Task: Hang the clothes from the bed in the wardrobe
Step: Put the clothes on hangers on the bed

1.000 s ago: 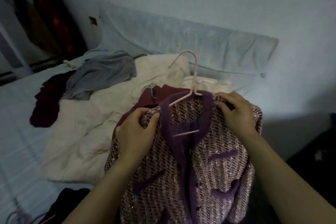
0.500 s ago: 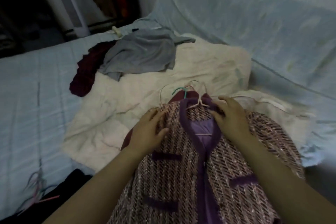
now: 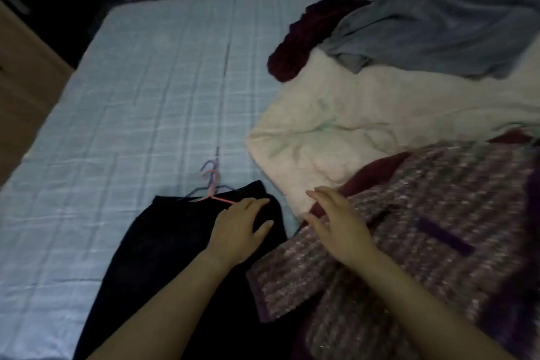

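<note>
A pink and purple tweed jacket (image 3: 432,231) lies flat on the bed at the lower right, its sleeve pointing left. My right hand (image 3: 339,225) hovers over that sleeve with fingers spread, holding nothing. My left hand (image 3: 239,228) rests open on a black garment (image 3: 175,257) at the bottom centre. Thin pink and purple hangers (image 3: 211,184) lie at the black garment's top edge, just beyond my left fingertips. A dark red garment (image 3: 377,172) shows from under the jacket.
A cream blanket (image 3: 365,126) spreads across the right. A grey garment (image 3: 432,32) and a maroon garment (image 3: 306,38) lie at the far right. The light blue checked sheet (image 3: 131,96) covers the left. Dark furniture stands beyond the bed, a brown panel at the left edge.
Both hands have let go of the jacket's collar and moved left. The view has swung left toward the black garment and hangers; the jacket now lies flat on the bed.
</note>
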Demonstrator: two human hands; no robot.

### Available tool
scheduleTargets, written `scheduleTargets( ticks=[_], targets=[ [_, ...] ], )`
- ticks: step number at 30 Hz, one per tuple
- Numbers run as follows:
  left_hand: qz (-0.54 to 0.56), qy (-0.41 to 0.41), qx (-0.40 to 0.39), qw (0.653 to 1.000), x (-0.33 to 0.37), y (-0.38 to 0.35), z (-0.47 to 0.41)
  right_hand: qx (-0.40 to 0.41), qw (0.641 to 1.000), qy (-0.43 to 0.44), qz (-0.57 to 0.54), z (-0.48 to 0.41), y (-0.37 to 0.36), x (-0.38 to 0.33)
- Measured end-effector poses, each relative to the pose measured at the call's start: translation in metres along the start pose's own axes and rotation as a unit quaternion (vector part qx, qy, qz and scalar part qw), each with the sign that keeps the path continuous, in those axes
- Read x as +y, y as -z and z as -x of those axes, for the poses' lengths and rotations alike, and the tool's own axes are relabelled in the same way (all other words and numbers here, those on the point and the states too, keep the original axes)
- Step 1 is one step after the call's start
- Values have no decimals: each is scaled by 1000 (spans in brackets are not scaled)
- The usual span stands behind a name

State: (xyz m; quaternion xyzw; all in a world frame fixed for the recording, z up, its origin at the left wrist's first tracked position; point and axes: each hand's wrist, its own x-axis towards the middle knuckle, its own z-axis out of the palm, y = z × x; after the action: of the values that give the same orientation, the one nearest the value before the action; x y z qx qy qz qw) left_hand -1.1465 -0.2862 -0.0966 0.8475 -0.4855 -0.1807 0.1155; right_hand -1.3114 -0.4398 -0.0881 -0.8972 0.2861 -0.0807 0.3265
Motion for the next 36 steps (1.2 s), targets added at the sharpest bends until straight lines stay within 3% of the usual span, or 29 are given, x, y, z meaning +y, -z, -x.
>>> scheduleTargets(
  ticks=[4, 8, 12, 15, 21, 27, 31, 36],
  targets=[
    [0, 49, -27, 998, -112, 4, 33, -91, 996, -16, -5, -28, -95, -41],
    [-1, 69, -59, 996, -217, -8, 37, -117, 991, -59, 12, -63, -179, -60],
    [14, 90, -29, 995, -302, -37, 15, -91, 983, -127, 95, -98, -243, -42],
    [25, 68, -6, 997, -336, -58, -8, -152, 957, -197, 146, -106, -265, -21],
    [4, 79, -46, 996, -339, -76, -26, -94, 971, -176, 134, -98, -262, -18],
    [16, -9, 2, 1000, -314, -60, -14, -1, 990, -136, 49, -82, -246, -25],
    [117, 38, -33, 992, -287, -21, 18, 20, 997, -77, -14, -65, -218, -37],
    [111, 72, 44, 990, -239, 27, 87, -7, 998, -1, -61, -36, -173, -67]
  ],
)
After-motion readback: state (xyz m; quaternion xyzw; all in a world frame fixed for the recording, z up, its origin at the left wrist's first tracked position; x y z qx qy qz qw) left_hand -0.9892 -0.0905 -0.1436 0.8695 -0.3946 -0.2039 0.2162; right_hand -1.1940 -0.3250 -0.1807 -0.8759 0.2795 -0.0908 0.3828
